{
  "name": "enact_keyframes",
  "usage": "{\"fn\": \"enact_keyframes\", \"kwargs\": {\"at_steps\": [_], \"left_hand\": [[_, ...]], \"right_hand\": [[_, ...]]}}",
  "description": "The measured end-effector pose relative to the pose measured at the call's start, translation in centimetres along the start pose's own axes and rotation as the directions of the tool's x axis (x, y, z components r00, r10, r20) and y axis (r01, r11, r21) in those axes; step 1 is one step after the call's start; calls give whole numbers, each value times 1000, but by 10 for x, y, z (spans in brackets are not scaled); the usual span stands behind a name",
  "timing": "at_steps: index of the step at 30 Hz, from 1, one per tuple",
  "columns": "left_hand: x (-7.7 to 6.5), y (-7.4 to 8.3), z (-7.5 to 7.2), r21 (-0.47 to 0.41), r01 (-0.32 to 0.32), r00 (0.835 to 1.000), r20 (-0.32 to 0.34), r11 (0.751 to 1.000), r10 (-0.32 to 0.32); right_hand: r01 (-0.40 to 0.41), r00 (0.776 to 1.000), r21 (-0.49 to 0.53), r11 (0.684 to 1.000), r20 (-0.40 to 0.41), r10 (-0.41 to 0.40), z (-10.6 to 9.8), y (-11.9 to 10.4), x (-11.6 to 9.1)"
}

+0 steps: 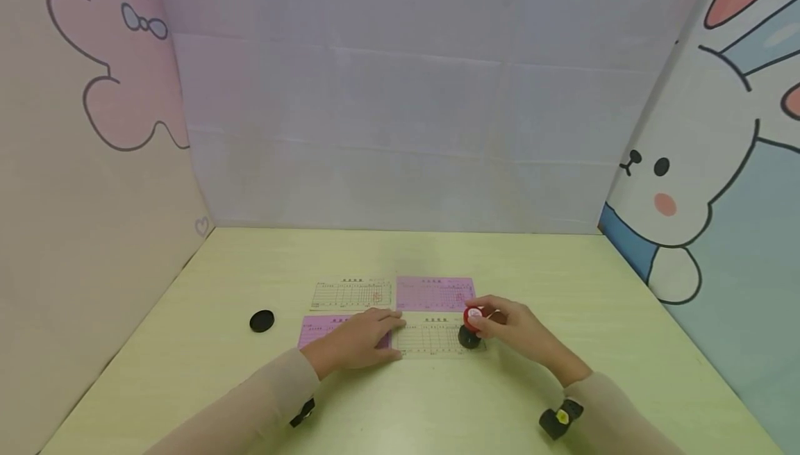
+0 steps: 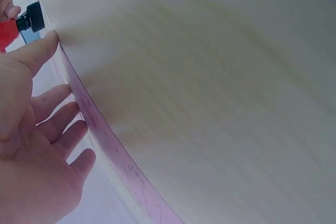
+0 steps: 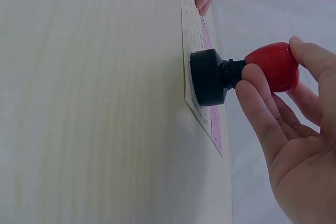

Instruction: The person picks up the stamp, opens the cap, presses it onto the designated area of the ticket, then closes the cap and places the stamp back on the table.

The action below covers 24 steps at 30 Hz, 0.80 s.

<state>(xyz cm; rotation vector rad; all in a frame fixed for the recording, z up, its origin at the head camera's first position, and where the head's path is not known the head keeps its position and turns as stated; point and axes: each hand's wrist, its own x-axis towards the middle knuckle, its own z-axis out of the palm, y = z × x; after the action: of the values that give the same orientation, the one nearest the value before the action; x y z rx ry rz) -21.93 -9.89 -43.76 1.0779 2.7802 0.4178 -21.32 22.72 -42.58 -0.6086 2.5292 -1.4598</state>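
Note:
A self-inking-looking hand stamp with a red knob and black round base [image 1: 469,337] stands at the right end of the front white form [image 1: 431,344]. My right hand [image 1: 521,335] holds its red knob between thumb and fingers; in the right wrist view the black base [image 3: 207,77] appears to meet the sheet. My left hand [image 1: 356,340] lies with fingers extended across the front purple form [image 1: 312,328], its fingertips reaching the white form's left edge. Behind them lie another white form [image 1: 344,295] and another purple form [image 1: 428,293], each with a small red mark at its right.
A black round lid [image 1: 262,321] lies on the pale wooden table [image 1: 250,385], left of the forms. A white curtain-like backdrop [image 1: 400,128] stands behind. Side panels with cartoon animals flank the table, a rabbit [image 1: 681,184] at the right.

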Motion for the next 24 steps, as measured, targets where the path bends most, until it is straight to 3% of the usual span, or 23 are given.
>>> {"fn": "enact_keyframes", "kwargs": {"at_steps": [24], "left_hand": [[1, -2, 4, -3, -5, 1000, -2, 1000, 5]], "right_hand": [[-19, 1000, 65, 998, -1, 19, 2, 6, -2]]}}
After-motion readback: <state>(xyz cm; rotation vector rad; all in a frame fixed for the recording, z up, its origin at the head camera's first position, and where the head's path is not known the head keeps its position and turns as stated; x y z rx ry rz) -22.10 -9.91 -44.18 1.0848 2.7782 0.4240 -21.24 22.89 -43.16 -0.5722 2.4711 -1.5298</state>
